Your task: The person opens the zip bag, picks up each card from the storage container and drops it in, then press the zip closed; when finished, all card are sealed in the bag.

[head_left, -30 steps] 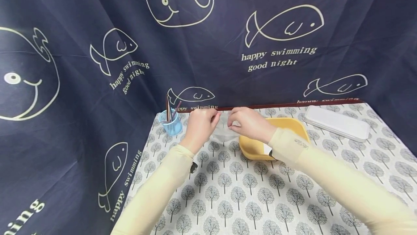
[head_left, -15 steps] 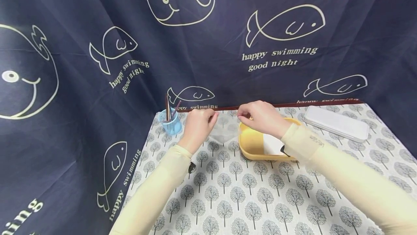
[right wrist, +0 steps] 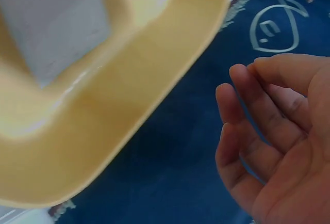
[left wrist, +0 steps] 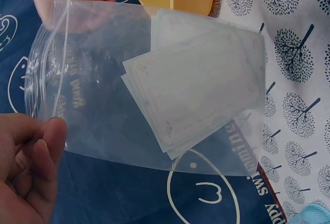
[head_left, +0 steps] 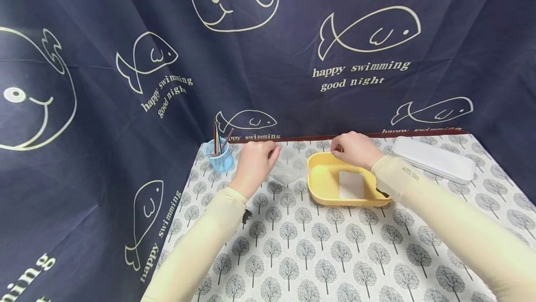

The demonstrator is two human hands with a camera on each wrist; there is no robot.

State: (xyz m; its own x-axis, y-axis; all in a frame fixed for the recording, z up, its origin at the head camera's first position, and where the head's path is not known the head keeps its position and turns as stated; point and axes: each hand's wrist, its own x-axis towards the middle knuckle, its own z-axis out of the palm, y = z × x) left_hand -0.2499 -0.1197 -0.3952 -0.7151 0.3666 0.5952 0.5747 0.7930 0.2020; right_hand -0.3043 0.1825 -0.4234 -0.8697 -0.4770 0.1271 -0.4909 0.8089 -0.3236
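Note:
My left hand (head_left: 255, 163) pinches a clear zip bag (left wrist: 100, 87) near its zip edge. The bag hangs above the table with several pale, thin-bordered cards (left wrist: 198, 87) inside, overlapping one another. My right hand (head_left: 356, 148) is over the back right part of a yellow plastic basket (head_left: 324, 183). Its fingers curve loosely, with the thumb near the index fingertip, and nothing shows between them in the right wrist view. A whitish rectangular stack or card (head_left: 351, 185) lies on the basket's floor.
A light blue mesh cup (head_left: 222, 160) holding several pencils stands at the back left. To the right of the basket lies a white lidded case (head_left: 433, 158). The tree-print cloth (head_left: 314, 251) covers the table, and a dark blue curtain (head_left: 268, 74) hangs behind.
My right hand has moved away from the bag to the right, over the basket, uncovering the whitish card inside. My left hand stays almost in place with the bag.

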